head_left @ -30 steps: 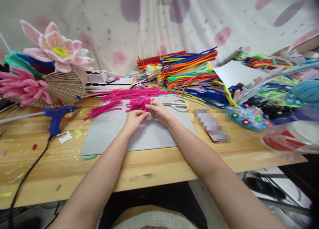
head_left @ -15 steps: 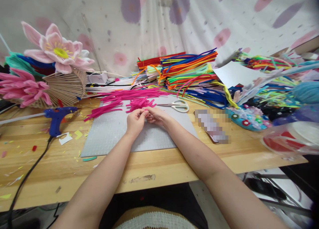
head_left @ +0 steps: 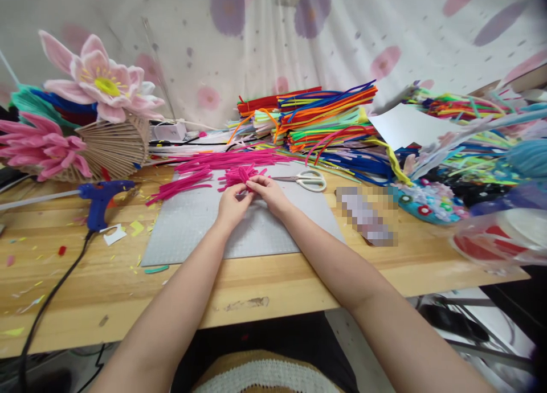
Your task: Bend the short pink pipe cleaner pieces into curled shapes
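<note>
My left hand (head_left: 233, 204) and my right hand (head_left: 268, 193) meet over the grey mat (head_left: 188, 228), fingertips pinched together. Between them is a small piece of pink pipe cleaner, mostly hidden by the fingers. Just behind the fingertips lies a heap of short pink pieces (head_left: 239, 175). A bundle of pink pipe cleaners (head_left: 183, 185) rests at the mat's left edge, and longer pink ones (head_left: 226, 159) lie along its back. White-handled scissors (head_left: 311, 180) lie to the right of my right hand, blades pointing left.
A blue glue gun (head_left: 98, 205) with a black cord is at left, near fluffy flowers (head_left: 106, 85) and a fan (head_left: 115, 142). Colourful pipe cleaner bundles (head_left: 325, 114) are stacked behind. A blurred-out phone-like object (head_left: 365, 216) and a plastic tub (head_left: 504, 236) are on the right.
My right hand's fingers have shifted up and over, now bent down to meet the left fingertips. Pink material shows between the hands. The view has shifted slightly.
</note>
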Motion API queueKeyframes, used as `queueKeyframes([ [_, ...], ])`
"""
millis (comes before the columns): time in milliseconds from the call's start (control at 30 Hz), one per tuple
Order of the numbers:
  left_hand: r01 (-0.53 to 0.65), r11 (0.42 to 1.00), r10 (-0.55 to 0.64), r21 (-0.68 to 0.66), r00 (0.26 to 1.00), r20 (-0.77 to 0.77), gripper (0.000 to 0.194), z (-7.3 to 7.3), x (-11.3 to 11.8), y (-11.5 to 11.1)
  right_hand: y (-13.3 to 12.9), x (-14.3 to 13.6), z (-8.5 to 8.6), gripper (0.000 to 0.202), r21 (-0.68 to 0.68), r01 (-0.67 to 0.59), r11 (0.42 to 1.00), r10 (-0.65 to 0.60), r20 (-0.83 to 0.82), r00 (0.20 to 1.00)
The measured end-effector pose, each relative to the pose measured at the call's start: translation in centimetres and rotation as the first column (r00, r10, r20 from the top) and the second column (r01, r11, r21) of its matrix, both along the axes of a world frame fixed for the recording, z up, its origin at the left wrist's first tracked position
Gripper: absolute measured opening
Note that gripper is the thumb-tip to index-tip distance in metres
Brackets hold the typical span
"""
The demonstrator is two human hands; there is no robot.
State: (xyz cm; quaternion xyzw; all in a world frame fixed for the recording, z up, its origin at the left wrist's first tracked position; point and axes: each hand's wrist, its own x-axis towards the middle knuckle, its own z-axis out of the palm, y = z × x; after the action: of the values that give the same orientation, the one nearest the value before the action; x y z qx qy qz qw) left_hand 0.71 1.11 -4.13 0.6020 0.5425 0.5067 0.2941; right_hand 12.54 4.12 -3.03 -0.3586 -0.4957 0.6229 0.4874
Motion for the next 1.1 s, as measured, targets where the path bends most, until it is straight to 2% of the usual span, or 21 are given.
queueKeyframes([
  [100, -0.140, 0.990, 0.140, -0.034, 0.990, -0.004, 0.020, 0.6, -0.4, 0.0, -0.1, 0.3, 0.1, 0.023, 0.073, 0.017, 0.997, -0.021, 0.059, 0.998],
  [167, -0.250, 0.967, 0.252, -0.049, 0.967, 0.038, 0.015, 1.1, -1.0, 0.1, -0.2, 0.6, 0.4, 0.020, 0.112, -0.012, 0.994, -0.004, 0.145, 0.989],
  [200, -0.268, 0.962, 0.271, -0.050, 0.959, 0.084, 0.014, 1.4, -1.3, 0.2, -0.3, 0.8, 0.5, 0.018, 0.119, -0.043, 0.992, 0.019, 0.193, 0.981],
  [267, -0.207, 0.976, 0.217, -0.071, 0.956, 0.195, 0.014, 1.9, -2.0, 0.4, -0.5, 1.1, 0.7, 0.014, 0.113, -0.114, 0.987, 0.079, 0.276, 0.958],
  [333, -0.060, 0.992, 0.089, -0.111, 0.955, 0.284, 0.017, 2.2, -2.4, 0.4, -0.5, 1.3, 0.8, 0.011, 0.096, -0.172, 0.980, 0.133, 0.324, 0.937],
  [433, 0.148, 0.975, -0.079, -0.168, 0.929, 0.361, 0.023, 2.4, -2.5, 0.2, -0.4, 1.5, 0.8, 0.010, 0.091, -0.209, 0.974, 0.172, 0.308, 0.936],
  [500, 0.199, 0.961, -0.113, -0.192, 0.917, 0.383, 0.027, 2.2, -2.4, 0.2, -0.3, 1.6, 0.7, 0.013, 0.090, -0.212, 0.973, 0.181, 0.266, 0.947],
  [600, 0.216, 0.954, -0.130, -0.209, 0.924, 0.361, 0.029, 1.7, -2.1, 0.1, -0.2, 1.7, 0.7, 0.022, 0.073, -0.219, 0.973, 0.191, 0.277, 0.942],
  [700, 0.228, 0.957, -0.190, -0.181, 0.960, 0.208, 0.024, 1.6, -2.0, 0.0, -0.1, 2.0, 0.9, 0.026, 0.058, -0.220, 0.974, 0.190, 0.326, 0.926],
  [767, 0.222, 0.967, -0.231, -0.128, 0.971, -0.056, 0.023, 1.7, -2.1, -0.3, 0.0, 2.4, 1.1, 0.026, 0.047, -0.226, 0.973, 0.200, 0.320, 0.926],
  [833, 0.232, 0.971, -0.238, -0.061, 0.903, -0.356, 0.023, 1.9, -2.1, -0.4, 0.3, 2.9, 1.2, 0.026, 0.023, -0.255, 0.967, 0.236, 0.304, 0.923],
  [900, 0.263, 0.965, -0.219, 0.001, 0.807, -0.548, 0.023, 2.0, -2.0, -0.4, 0.6, 3.4, 1.2, 0.025, -0.007, -0.293, 0.956, 0.281, 0.302, 0.911],
  [967, 0.302, 0.951, -0.196, 0.065, 0.753, -0.628, 0.026, 2.0, -1.7, -0.3, 0.9, 3.9, 1.4, 0.022, -0.040, -0.331, 0.943, 0.327, 0.304, 0.894],
  [1100, 0.399, 0.897, -0.173, 0.191, 0.714, -0.678, 0.027, 1.7, -1.1, -0.1, 1.5, 5.0, 1.9, 0.020, -0.124, -0.437, 0.891, 0.454, 0.297, 0.840],
])
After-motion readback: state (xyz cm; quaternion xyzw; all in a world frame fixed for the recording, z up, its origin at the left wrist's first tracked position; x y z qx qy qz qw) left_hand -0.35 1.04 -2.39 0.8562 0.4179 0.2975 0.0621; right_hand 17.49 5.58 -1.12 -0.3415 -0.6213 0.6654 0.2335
